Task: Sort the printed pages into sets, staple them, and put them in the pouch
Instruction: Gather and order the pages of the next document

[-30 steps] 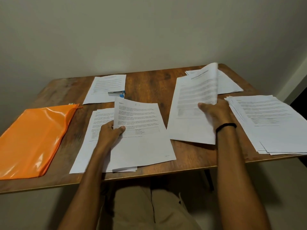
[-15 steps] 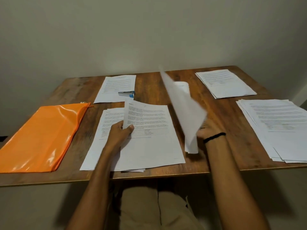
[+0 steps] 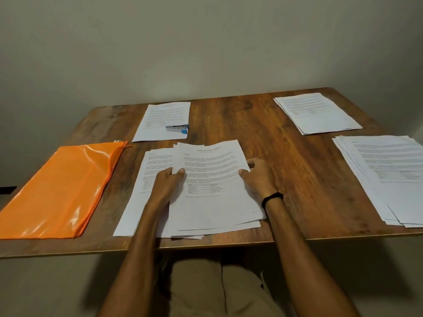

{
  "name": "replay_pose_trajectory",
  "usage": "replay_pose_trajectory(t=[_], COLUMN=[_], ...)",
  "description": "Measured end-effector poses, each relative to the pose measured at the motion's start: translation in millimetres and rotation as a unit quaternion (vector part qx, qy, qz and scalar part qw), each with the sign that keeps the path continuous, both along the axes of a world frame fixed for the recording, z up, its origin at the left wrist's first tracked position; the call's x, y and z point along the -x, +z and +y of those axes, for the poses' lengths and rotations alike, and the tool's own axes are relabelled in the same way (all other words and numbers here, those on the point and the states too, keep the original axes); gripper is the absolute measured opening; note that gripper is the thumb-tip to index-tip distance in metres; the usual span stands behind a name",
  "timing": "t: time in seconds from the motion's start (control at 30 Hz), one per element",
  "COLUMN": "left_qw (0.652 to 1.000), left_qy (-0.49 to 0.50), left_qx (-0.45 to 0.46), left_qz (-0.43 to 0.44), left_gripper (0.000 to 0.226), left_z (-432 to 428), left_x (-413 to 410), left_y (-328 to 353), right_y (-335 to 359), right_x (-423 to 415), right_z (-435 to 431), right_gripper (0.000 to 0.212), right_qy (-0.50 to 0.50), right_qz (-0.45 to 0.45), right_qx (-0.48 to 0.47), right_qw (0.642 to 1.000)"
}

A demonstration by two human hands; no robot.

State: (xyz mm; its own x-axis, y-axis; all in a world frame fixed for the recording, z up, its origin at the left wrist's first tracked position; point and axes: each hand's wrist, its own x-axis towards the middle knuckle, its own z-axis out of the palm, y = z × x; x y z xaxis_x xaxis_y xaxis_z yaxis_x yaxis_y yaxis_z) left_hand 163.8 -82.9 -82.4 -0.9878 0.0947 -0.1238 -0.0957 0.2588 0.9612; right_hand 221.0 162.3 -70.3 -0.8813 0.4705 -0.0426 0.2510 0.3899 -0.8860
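A loose set of printed pages (image 3: pixel 212 202) lies at the table's front middle, on top of another sheet (image 3: pixel 142 179) that sticks out to its left. My left hand (image 3: pixel 168 183) grips the set's left edge, thumb on top. My right hand (image 3: pixel 257 177) holds its right edge, thumb on the paper and fingers curled at the edge. The orange pouch (image 3: pixel 57 191) lies flat at the front left. A small silver and blue stapler (image 3: pixel 177 128) rests on a single page (image 3: pixel 163 117) behind the set.
Another stack of pages (image 3: pixel 317 113) lies at the back right, and a thicker fanned stack (image 3: pixel 389 177) sits at the right edge. The wooden table (image 3: pixel 297 179) ends close to my lap, and a plain wall stands behind it.
My right hand carried the pages from the middle right across to the left and laid them on the set under my left hand. The camera view shifted right.
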Motion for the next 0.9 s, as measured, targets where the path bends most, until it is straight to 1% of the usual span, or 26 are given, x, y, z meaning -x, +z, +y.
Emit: replay_pose_trajectory(t=[0.13,0.2,0.3,0.43,0.53,0.6,0.67,0.7,0.73,0.77,0.83,0.87,0.9], left_qw=[1.000,1.000,0.999,0.999,1.000,0.999,0.999,0.999,0.999,0.999,0.998,0.998,0.998], left_qy=[-0.010,-0.006,-0.007,-0.008,0.004,0.009,0.012,0.012,0.013,0.015,0.022,0.021,0.020], left_qx=[-0.011,-0.016,-0.031,-0.016,-0.022,-0.025,-0.024,-0.026,-0.029,-0.032,-0.035,-0.039,-0.042], left_qz=[-0.001,-0.002,0.005,0.028,0.017,0.023,0.035,0.040,0.040,0.039,0.036,0.036,0.036], left_gripper=[0.015,0.012,0.013,0.016,0.020,0.021,0.021,0.020,0.019,0.018,0.017,0.016,0.015], left_z=[0,1,3,0,0,0,1,1,1,2,2,2,2], left_x=[-6,-5,-8,-8,-8,-10,-11,-11,-12,-12,-10,-11,-11], left_y=[1,-1,2,2,0,1,0,0,1,1,-1,-1,-1], right_y=[-2,0,0,2,3,3,9,12,16,17,13,9,7], right_x=[-2,-3,-3,-5,-9,-11,-16,-18,-20,-20,-20,-20,-21], right_z=[-4,-6,-4,1,5,14,28,38,48,61,84,94,100], right_gripper=[0.015,0.016,0.024,0.026,0.027,0.018,0.010,0.006,0.006,0.012,0.015,0.014,0.016], right_qy=[-0.002,0.004,0.000,-0.024,-0.039,-0.088,-0.175,-0.217,-0.247,-0.256,-0.231,-0.207,-0.189], right_qz=[0.011,0.007,0.001,0.004,0.014,0.039,0.075,0.090,0.104,0.112,0.103,0.085,0.066], right_qx=[-0.017,-0.027,-0.025,0.031,0.059,0.058,0.044,0.052,0.085,0.146,0.270,0.304,0.312], right_qw=[1.000,1.000,1.000,0.999,0.997,0.994,0.981,0.970,0.960,0.949,0.929,0.926,0.929])
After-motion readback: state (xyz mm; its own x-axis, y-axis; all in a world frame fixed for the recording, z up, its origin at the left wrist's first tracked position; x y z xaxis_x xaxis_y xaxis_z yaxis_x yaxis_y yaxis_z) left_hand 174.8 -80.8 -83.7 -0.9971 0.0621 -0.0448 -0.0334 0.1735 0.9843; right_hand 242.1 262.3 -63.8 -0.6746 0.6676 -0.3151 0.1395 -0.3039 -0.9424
